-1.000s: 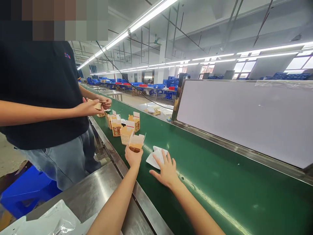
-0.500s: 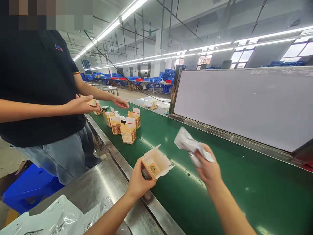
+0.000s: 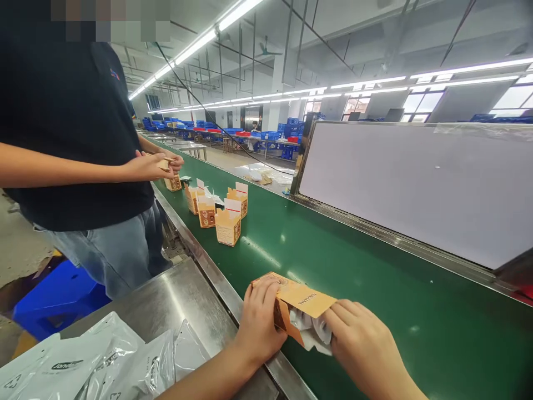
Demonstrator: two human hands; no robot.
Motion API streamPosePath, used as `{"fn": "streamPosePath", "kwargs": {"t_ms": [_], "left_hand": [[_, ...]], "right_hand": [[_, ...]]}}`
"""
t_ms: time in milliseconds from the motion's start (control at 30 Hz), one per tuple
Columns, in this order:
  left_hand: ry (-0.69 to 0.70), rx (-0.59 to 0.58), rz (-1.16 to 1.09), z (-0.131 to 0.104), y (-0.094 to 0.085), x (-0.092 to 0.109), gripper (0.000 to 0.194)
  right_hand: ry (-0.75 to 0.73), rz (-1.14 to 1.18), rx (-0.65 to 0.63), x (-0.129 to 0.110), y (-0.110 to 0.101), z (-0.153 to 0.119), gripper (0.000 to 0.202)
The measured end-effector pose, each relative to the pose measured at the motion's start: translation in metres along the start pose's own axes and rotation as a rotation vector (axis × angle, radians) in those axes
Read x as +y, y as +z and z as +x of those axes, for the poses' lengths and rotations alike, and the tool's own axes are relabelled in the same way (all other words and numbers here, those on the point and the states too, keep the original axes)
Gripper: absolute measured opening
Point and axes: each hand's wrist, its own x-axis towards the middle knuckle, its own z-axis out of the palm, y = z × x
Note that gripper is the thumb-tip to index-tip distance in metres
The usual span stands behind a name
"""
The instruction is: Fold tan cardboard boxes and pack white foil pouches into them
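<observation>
My left hand [image 3: 262, 316] is wrapped round the closed end of an orange-brown carton [image 3: 297, 294], tilted on its side over the green belt's near edge. At the carton's open end, my right hand [image 3: 362, 339] has its fingers on a silvery-white pouch [image 3: 310, 323], which is partly inside the carton, beneath an orange flap. Farther left on the green belt [image 3: 353, 250], several open cartons stand upright, the nearest one [image 3: 228, 226] with its flaps up.
A person in a dark shirt [image 3: 75, 122] stands at the left, holding a small carton. Silvery-white pouches [image 3: 112, 355] lie on the metal table [image 3: 175, 294] at lower left. A blue stool [image 3: 62, 300] is beside it. A white panel [image 3: 408, 189] borders the belt's far side.
The carton has turned in my left hand, and my right hand has brought the pouch left into its opening. The other person's hands have come together on their carton.
</observation>
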Motion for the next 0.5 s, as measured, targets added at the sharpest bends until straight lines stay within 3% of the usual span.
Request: {"fn": "streamPosePath", "kwargs": {"t_ms": [133,233,300,333,367,433,500], "left_hand": [[0.009,-0.104,-0.043,0.001,0.01,0.018,0.061],[-0.027,-0.15,-0.094,0.003,0.016,0.028,0.056],[-0.095,-0.159,-0.143,0.003,0.022,0.033,0.057],[-0.144,-0.161,-0.165,0.003,0.025,0.036,0.059],[-0.194,-0.165,-0.185,0.003,0.028,0.04,0.06],[-0.257,-0.184,-0.228,0.002,0.036,0.047,0.063],[-0.202,-0.246,-0.291,0.002,0.042,0.055,0.07]], "right_hand": [[-0.023,0.071,-0.103,-0.005,0.01,-0.019,0.038],[-0.004,0.428,-0.44,0.005,0.009,-0.032,0.048],[0.042,0.698,-0.691,0.016,0.002,-0.039,0.066],[0.094,0.746,-0.746,0.021,-0.002,-0.042,0.075],[0.157,0.722,-0.733,0.026,-0.005,-0.045,0.075],[0.256,0.556,-0.577,0.032,-0.006,-0.051,0.053],[0.271,0.457,-0.432,0.032,0.002,-0.055,0.034]]}}
